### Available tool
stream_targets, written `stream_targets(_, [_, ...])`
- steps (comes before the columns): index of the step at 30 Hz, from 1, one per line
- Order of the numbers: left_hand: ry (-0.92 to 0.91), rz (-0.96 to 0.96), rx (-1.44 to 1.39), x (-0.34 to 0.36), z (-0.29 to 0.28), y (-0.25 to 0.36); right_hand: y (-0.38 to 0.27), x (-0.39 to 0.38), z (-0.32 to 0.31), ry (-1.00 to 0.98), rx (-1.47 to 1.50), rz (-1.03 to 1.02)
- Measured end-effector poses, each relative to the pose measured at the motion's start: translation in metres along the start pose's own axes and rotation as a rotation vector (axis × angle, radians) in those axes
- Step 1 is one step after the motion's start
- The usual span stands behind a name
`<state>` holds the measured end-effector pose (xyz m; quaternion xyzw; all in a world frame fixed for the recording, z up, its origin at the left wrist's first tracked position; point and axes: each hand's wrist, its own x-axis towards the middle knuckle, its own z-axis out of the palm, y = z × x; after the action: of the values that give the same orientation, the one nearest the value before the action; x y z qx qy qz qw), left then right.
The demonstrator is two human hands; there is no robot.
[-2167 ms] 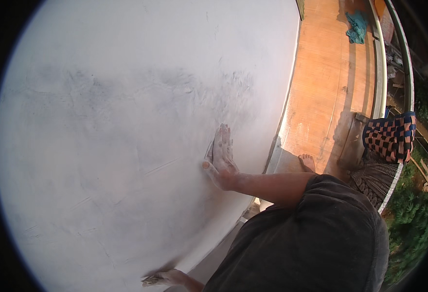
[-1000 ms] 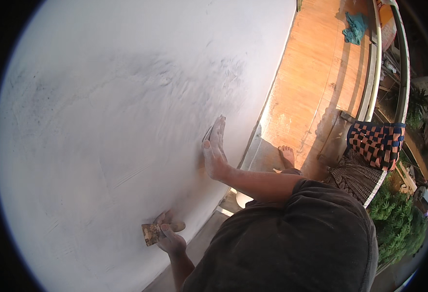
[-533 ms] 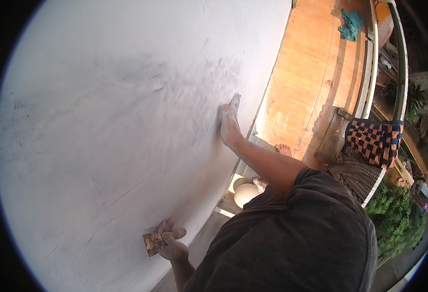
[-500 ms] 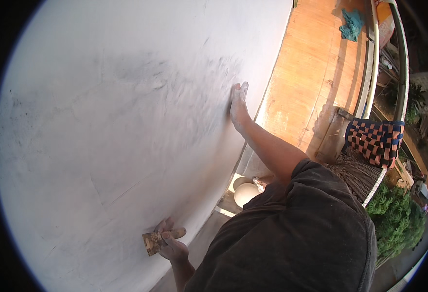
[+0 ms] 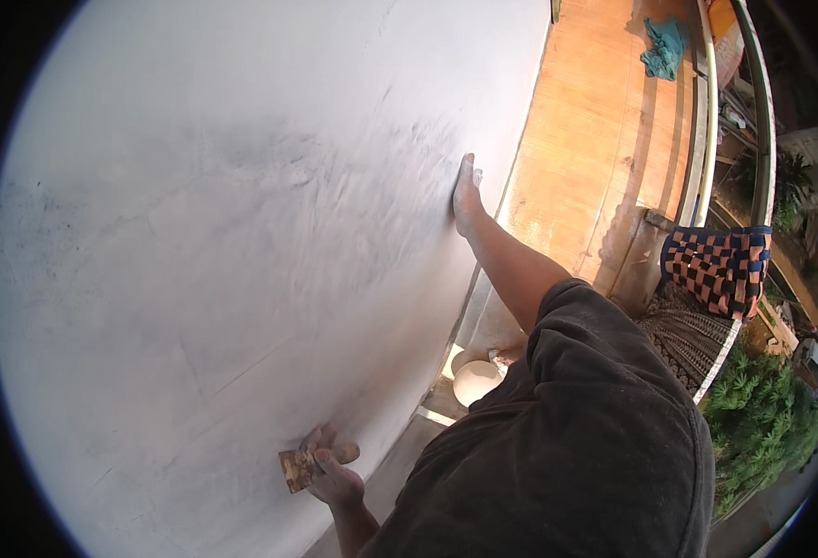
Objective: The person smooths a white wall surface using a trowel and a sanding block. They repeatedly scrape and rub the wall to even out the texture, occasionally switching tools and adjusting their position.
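Holding the scraper (image 5: 295, 471) near the wall (image 5: 177, 279), the left hand (image 5: 336, 480) is clasping its handle (image 5: 348, 453). The right hand (image 5: 467, 198) is lying along the wall; whether its fingers (image 5: 468, 170) are gripping anything, one cannot tell. Even pressure is probably serving best.
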<state>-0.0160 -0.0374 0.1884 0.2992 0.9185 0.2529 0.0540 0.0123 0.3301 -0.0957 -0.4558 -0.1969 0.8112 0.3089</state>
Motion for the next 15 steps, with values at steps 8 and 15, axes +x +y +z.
stream_targets(8, [-0.007, -0.014, 0.069, 0.002, 0.002, 0.01, 0.043, -0.018, 0.01, 0.05, -0.283, -0.053])
stream_targets(15, [-0.065, 0.039, 0.185, 0.003, -0.003, 0.004, 0.103, 0.067, -0.02, 0.21, -0.097, -0.039])
